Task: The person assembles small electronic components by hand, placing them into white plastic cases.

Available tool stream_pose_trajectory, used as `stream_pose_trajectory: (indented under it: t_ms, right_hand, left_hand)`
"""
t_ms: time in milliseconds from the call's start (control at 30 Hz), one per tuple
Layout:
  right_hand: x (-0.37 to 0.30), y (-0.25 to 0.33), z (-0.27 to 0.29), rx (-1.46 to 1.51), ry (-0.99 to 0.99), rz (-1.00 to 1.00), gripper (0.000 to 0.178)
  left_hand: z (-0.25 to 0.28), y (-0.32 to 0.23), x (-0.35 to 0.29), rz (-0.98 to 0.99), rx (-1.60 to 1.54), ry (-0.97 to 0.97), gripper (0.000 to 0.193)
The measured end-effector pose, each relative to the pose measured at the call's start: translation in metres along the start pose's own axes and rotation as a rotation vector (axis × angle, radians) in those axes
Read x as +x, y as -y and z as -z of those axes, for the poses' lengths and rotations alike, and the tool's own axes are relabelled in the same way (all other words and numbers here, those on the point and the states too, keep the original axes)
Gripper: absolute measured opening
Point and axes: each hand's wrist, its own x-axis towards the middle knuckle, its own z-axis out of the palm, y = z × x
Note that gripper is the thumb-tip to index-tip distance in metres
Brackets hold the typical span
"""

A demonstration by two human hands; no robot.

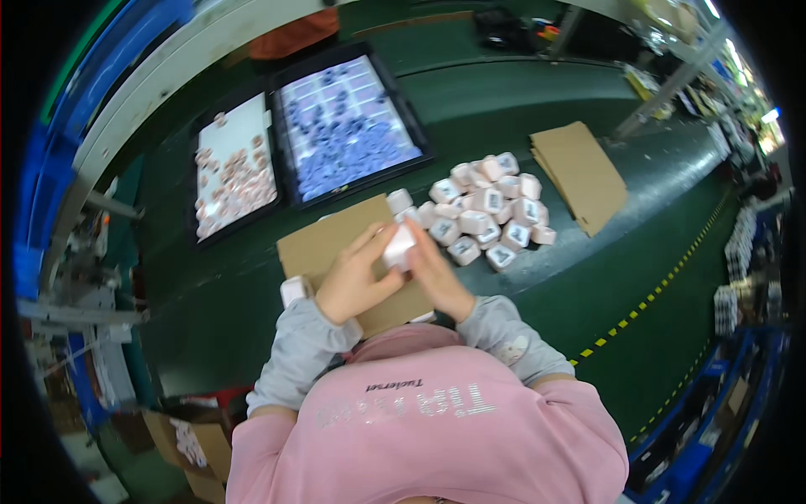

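Between both hands, over the table, is a small pale pink-and-white block-shaped piece [400, 246]. My left hand [357, 275] grips it from the left with bent fingers and thumb. My right hand [438, 273] closes on its right side, slightly smeared by motion. Beneath them lies a flat brown cardboard piece [323, 241], partly covered by my hands. Just beyond and to the right is a heap of similar pale pieces [489, 202] with dark-marked white faces. Another pale piece [295, 291] sits by my left wrist.
A black-rimmed tray [422, 139] with many small blue-violet parts stands at the far left. Beside it, another dark tray [275, 155] holds small pinkish parts. Stacked cardboard sheets [579, 176] lie to the right on the dark green table [470, 97]. An open carton [210, 441] stands low at left.
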Motion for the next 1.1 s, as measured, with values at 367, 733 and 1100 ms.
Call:
stream_pose_trajectory:
  t_ms: [367,733,1100]
  right_hand:
    - [-0.009,0.021,-0.012,-0.296,-0.213,0.207,0.054]
    - [-0.008,0.027,0.003,-0.465,-0.121,0.185,0.054]
    - [-0.004,0.027,0.017,0.691,0.055,-0.323,0.055]
  left_hand:
    - [-0.029,0.008,-0.013,0.274,-0.689,-0.003,0.068]
    - [-0.021,-0.007,-0.002,0.197,-0.245,0.052,0.052]
    - [-0.009,0.017,-0.002,-0.175,0.374,-0.102,0.046]
